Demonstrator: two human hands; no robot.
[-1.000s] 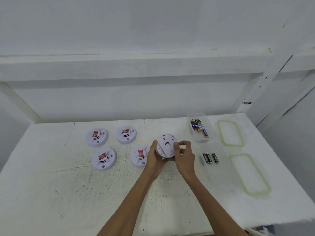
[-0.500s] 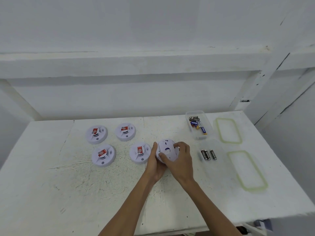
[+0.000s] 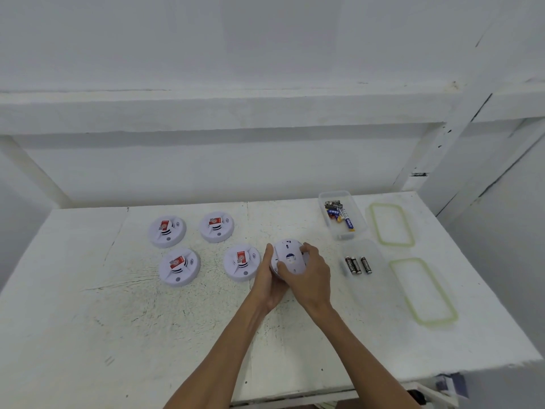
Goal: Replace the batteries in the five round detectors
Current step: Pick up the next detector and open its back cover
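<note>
A white round detector is held back side up just above the table, mid-right. My left hand cups its left edge from below. My right hand grips it from the right, fingers curled over its back. Several other white detectors with red labels lie face up to the left: two at the back and two nearer. Three black batteries lie in a clear box to the right. Behind it a second clear box holds several batteries.
The white table has a scuffed top. Two clear lids with green seals lie at the right, one at the back and one nearer. The table's right and front edges are close. A white wall and shelf beam stand behind.
The detector has come down from a raised, tilted hold to just above the table. My right hand has shifted from its right rim to over its back.
</note>
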